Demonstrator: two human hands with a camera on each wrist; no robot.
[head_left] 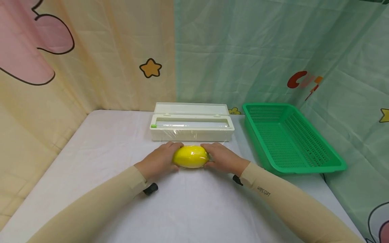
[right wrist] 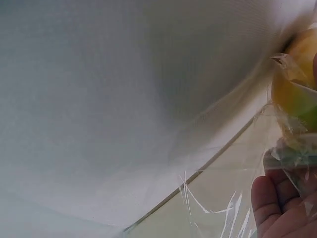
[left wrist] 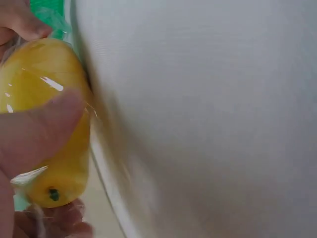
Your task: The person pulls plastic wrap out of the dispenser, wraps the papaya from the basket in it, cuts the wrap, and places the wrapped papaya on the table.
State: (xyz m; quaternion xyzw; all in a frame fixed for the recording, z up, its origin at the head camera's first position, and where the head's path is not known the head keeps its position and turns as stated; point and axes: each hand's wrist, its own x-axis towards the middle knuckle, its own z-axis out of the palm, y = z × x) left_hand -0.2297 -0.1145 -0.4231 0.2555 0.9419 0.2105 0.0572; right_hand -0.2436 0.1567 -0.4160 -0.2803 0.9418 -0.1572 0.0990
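Observation:
A glossy yellow oval fruit (head_left: pixel 190 156) is wrapped in clear cling film, in front of the white film box (head_left: pixel 192 135). My left hand (head_left: pixel 160 161) grips its left end; in the left wrist view the thumb (left wrist: pixel 44 126) lies across the film-covered side, with a small green stem spot below. At the fruit's other end my right hand (head_left: pixel 224 158) holds it, thumb on top. In the right wrist view, film (right wrist: pixel 233 208) stretches past the fingers, and a green patch shows on the fruit (right wrist: pixel 292 94).
Behind the fruit, the box's lid (head_left: pixel 191 108) stands raised over a roll of film (head_left: pixel 191 124), with a green slider at the left end. To the right lies a green perforated basket (head_left: pixel 258 145). Printed curtains (head_left: pixel 243 50) enclose the white-covered table (head_left: pixel 100 145).

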